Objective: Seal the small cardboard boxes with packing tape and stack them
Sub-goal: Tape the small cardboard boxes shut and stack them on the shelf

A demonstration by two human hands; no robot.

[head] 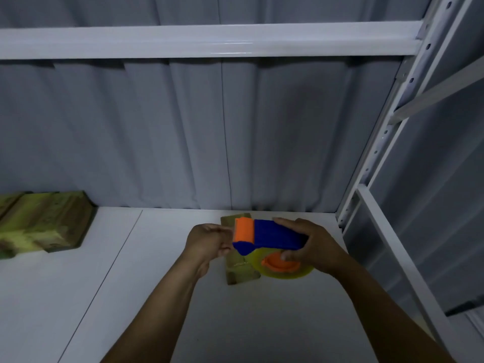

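A blue and orange tape dispenser (pixel 272 238) with a yellowish roll of clear tape (pixel 285 271) is held above a small cardboard box (pixel 239 271) on the white shelf. My right hand (pixel 311 247) grips the dispenser's blue body, thumb on the orange hub. My left hand (pixel 209 242) has its fingers curled at the dispenser's orange front end, pinching there; whether it holds the tape end I cannot tell. The box lies under both hands and is partly hidden.
A stack of cardboard boxes (pixel 42 224) sits at the far left of the white shelf board (pixel 157 297). Grey corrugated wall stands behind. A white metal rack upright (pixel 387 142) and frame close off the right side; a white beam (pixel 209 41) runs overhead.
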